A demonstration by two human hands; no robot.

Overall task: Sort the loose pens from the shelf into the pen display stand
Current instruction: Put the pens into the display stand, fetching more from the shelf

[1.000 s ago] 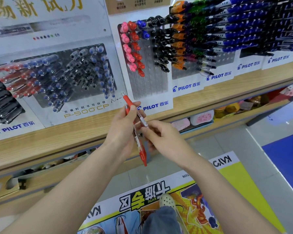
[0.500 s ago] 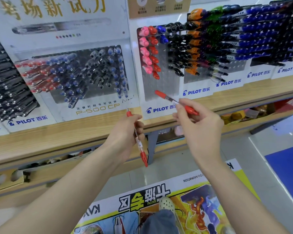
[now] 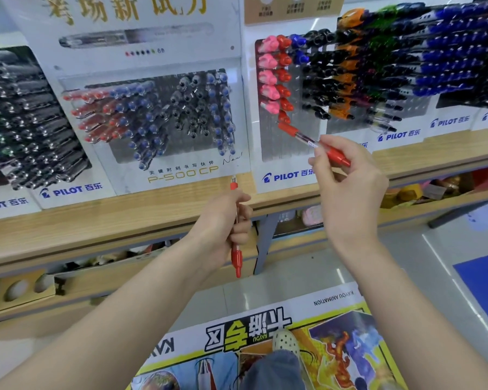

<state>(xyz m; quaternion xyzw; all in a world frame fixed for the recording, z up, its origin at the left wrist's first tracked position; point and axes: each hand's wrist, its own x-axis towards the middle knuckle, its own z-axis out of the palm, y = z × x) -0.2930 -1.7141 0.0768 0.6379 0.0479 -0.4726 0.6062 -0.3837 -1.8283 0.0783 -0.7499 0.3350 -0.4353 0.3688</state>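
Observation:
My right hand (image 3: 350,190) pinches a red pen (image 3: 299,135) near its grip end, with the clicker end pointing up-left just under the column of red pens (image 3: 283,80) in the Pilot pen display stand (image 3: 290,175). My left hand (image 3: 226,223) grips a second red pen (image 3: 236,254) upright in front of the wooden shelf (image 3: 124,215), tip down below the fist. Pink, blue, black and orange pens fill neighbouring columns of the stand.
A P-500 display (image 3: 152,119) with red, blue and black pens stands to the left, with more Pilot racks (image 3: 448,60) to the right. Lower shelves hold small goods. A printed floor mat (image 3: 251,333) and my shoe lie below.
My right hand has drawn one red pen out of the left hand and lifted it up-right to the stand's red column. The left hand keeps the other pen and stays put.

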